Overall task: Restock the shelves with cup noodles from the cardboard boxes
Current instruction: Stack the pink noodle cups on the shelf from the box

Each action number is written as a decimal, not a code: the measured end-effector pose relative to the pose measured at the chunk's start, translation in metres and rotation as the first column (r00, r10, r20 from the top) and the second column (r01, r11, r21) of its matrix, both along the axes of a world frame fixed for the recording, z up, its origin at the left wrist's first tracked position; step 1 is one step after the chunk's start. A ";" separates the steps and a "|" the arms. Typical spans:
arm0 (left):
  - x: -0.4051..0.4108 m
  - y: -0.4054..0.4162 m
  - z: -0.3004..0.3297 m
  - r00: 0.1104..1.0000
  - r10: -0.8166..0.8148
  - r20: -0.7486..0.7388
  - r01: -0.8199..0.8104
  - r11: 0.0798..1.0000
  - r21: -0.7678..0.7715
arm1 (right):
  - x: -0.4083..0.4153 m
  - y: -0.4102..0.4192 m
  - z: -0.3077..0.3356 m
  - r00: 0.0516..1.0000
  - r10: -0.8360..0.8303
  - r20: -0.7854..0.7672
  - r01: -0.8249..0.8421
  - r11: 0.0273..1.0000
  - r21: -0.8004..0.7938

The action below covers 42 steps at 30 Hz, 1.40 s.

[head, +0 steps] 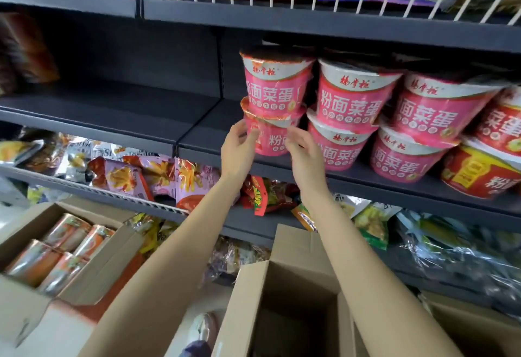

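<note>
1. Pink and shrink-wrapped, the lower cup noodle (269, 142) sits at the front edge of the middle shelf (197, 142), at the left end of a row of matching cups, with the upper cup noodle (275, 83) stacked on its lid.
2. Both hands are on that lower cup: the left hand (239, 149) curls its fingers round the left wall just under the rim, and the right hand (306, 155) wraps the right wall, so each grip is grasping the cup.
3. I judge the cup light and fairly stiff at the rim, but thin-walled and slick under the film; taking it low on both sides looks sensible, since a squeeze could dent it and a nudge could topple the one on top.
4. Both forearms reach up and forward from below, wrists bent slightly inward, palms facing each other across the cup.
5. Beneath the arms stands an open cardboard box (293, 286), its inside dark; I cannot tell what is left in it.
6. Further left, a second box (93, 269) holds orange-labelled packs (56, 255), and snack bags (141, 176) crowd the lower shelf.
</note>
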<state>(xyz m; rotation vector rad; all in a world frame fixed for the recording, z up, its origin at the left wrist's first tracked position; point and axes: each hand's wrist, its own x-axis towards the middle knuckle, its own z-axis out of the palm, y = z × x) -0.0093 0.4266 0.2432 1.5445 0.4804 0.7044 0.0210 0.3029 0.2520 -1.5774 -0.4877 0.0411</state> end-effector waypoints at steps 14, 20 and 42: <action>-0.166 -0.069 -0.289 0.698 -0.089 -0.711 0.293 0.941 0.169 | -0.092 -0.102 -0.313 0.959 0.271 -0.087 -0.220 0.510 -0.832; -0.146 -0.081 -0.348 0.623 -0.039 -0.781 0.344 0.911 0.229 | -0.091 -0.094 -0.441 0.817 0.365 -0.445 -0.459 -0.053 -0.887; -0.146 -0.085 -0.379 0.726 -0.064 -0.684 0.308 0.921 0.240 | -0.134 -0.089 -0.603 0.770 0.492 -0.407 -0.389 -0.144 -0.910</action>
